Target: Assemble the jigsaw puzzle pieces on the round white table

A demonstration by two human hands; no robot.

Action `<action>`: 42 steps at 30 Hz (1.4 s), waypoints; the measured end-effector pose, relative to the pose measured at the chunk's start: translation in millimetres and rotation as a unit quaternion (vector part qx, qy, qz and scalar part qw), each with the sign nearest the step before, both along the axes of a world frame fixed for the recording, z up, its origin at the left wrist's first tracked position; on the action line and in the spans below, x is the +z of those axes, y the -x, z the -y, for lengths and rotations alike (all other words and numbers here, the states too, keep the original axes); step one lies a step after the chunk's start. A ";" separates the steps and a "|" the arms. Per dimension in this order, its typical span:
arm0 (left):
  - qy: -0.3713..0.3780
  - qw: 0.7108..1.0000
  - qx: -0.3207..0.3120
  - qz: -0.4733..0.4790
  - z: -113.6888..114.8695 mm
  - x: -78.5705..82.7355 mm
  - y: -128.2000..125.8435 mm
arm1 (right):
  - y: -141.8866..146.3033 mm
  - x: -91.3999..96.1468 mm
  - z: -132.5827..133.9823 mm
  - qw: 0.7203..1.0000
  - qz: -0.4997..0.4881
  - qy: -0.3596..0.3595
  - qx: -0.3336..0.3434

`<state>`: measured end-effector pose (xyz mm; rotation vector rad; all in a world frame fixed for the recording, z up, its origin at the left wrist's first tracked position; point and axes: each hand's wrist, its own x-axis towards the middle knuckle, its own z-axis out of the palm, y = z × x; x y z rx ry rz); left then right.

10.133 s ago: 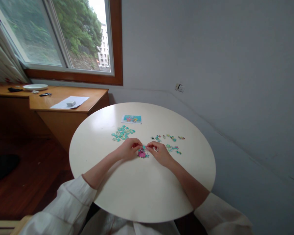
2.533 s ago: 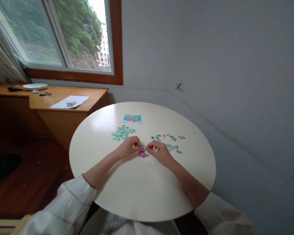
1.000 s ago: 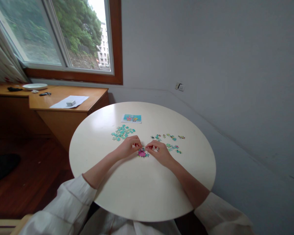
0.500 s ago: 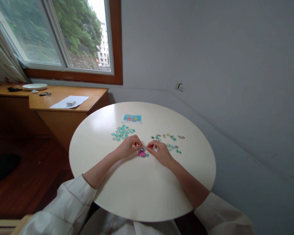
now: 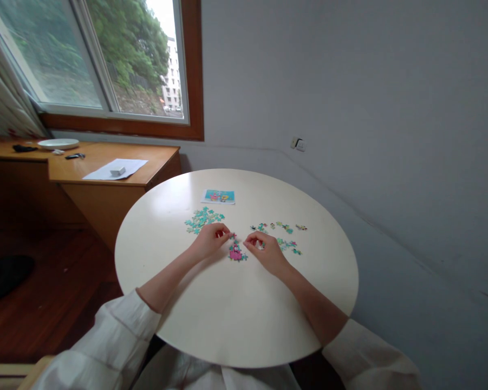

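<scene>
My left hand (image 5: pixel 212 239) is closed in a pinch at its fingertips on a small pink-and-teal puzzle piece (image 5: pixel 234 236), held just beyond a small joined puzzle section (image 5: pixel 235 253). That section shows a pink cartoon figure with teal around it. To its right, my right hand (image 5: pixel 265 250) has thumb and forefinger pressed together; whatever they may hold is too small to make out. Loose teal puzzle pieces (image 5: pixel 203 218) lie in a pile beyond my left hand. More loose pieces (image 5: pixel 286 245) are scattered past my right hand, partly hidden by it.
A printed reference picture (image 5: pixel 219 196) lies toward the far side of the round white table (image 5: pixel 227 314). At the back left stands a wooden desk (image 5: pixel 158 157) with paper (image 5: pixel 101 171), a small white box (image 5: pixel 117 171) and a white plate (image 5: pixel 58 143). A wall borders the right.
My left hand has moved slightly up and away from the joined section, with the pink-and-teal puzzle piece now showing at its fingertips. My right hand has shifted barely to the right.
</scene>
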<state>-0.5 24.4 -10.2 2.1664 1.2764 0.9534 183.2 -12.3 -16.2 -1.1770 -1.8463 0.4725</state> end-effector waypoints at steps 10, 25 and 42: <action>-0.011 1.000 0.000 -0.025 -2.8 -5.1 -0.4 | 0.2 -0.8 -0.8 1.000 -0.001 0.010 -0.001; -0.024 0.999 -0.005 -0.037 -3.6 -13.0 -0.7 | 0.3 -3.1 -1.4 1.000 -0.006 0.004 0.000; -0.028 0.998 -0.007 -0.050 -3.7 -14.0 -1.0 | 1.1 -2.2 -0.4 1.000 -0.003 0.014 0.001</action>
